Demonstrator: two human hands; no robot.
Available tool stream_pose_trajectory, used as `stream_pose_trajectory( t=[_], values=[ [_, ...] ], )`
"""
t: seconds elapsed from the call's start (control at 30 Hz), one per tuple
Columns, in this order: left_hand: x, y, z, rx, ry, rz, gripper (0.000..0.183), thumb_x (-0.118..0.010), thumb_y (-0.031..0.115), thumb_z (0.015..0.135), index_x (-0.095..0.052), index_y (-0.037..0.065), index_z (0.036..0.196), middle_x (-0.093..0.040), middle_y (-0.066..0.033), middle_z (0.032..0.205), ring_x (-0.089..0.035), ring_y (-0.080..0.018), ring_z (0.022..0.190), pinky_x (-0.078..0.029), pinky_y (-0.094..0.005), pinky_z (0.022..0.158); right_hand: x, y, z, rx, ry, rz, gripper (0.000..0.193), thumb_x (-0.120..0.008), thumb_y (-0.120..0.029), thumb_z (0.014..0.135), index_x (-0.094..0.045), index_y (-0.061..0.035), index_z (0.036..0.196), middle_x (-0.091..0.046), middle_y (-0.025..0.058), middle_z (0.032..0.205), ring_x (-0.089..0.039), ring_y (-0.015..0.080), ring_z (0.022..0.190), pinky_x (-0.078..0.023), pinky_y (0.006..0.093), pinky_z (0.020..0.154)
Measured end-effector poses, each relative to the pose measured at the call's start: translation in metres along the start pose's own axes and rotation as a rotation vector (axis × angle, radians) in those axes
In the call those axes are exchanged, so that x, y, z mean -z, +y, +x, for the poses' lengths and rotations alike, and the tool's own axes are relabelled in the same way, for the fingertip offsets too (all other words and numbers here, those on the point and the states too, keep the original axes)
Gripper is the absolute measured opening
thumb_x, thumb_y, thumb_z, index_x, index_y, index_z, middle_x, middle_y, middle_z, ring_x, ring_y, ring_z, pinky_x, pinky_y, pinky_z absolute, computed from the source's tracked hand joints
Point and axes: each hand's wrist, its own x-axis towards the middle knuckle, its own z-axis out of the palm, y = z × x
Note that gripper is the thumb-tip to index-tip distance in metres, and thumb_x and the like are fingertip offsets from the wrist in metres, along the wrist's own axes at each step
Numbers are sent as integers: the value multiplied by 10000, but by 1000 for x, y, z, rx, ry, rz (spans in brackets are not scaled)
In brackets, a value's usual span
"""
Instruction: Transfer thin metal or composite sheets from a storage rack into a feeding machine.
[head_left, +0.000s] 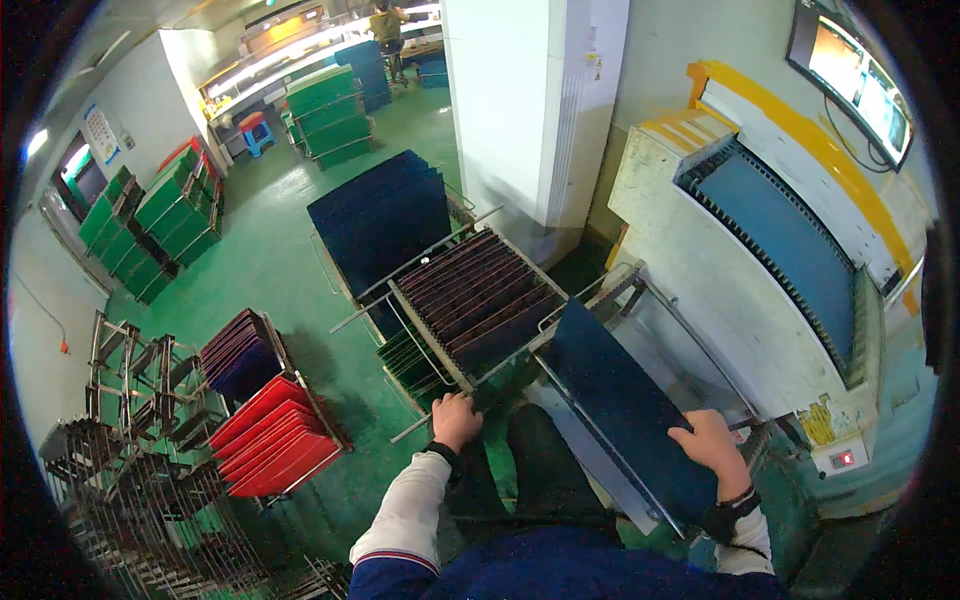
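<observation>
A metal rack [392,290] stands in front of me, with several dark panels [490,300] slotted upright in rows. My left hand [457,420] is closed at the rack's near left corner, its fingers curled on the frame. To the right, a long dark blue panel [615,385] slants toward me beside the rack. My right hand [715,450] grips this panel near its lower right edge, thumb over its face. The fingers beneath are hidden.
A white machine [660,180] with a blue conveyor bed stands right, below a wall screen [850,80]. Red panels [275,435] and empty metal racks [150,390] are on the left. Racks of green panels [330,110] stand farther back, near a white pillar [500,100] and a person [386,30].
</observation>
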Motion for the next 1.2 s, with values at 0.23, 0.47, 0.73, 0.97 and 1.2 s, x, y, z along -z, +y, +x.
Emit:
stream_pose_trajectory(
  t=[0.23,0.47,0.73,0.97,1.2],
  values=[
    [-2,0,1,-32,70,-23,332,-705,345,767,-736,87,973,-693,-67,1057,-613,-291,1066,-465,-475,870,-17,23,5,-32,98,-82,324,-725,-299,793,-724,-3,925,-674,267,850,-662,449,834,-505,510,748],
    [5,5,2,-16,-16,1,323,-699,367,786,-741,88,942,-696,-74,1034,-609,-294,1073,-458,-474,885,-9,13,10,-94,82,15,355,-736,-282,770,-721,24,950,-679,270,847,-668,443,837,-513,477,738],
    [0,1,1,-35,-4,23,323,-652,369,804,-737,82,925,-685,-79,1042,-604,-298,1083,-454,-474,897,-4,8,11,-154,94,14,430,-744,-321,790,-731,23,1047,-706,265,993,-674,426,955,-516,490,869],
    [3,3,0,-11,-24,16,336,-679,361,804,-738,80,978,-686,-76,1077,-604,-292,1091,-450,-476,898,-9,12,12,-146,123,-14,422,-766,-304,772,-731,22,1036,-703,265,977,-664,429,955,-513,495,869],
    [3,5,-2,-6,-2,11,333,-692,361,796,-745,92,984,-692,-71,1063,-604,-289,1091,-444,-466,896,-12,15,11,-106,160,-33,404,-775,-303,766,-729,22,1003,-698,267,956,-656,442,944,-508,504,855]
  ],
)
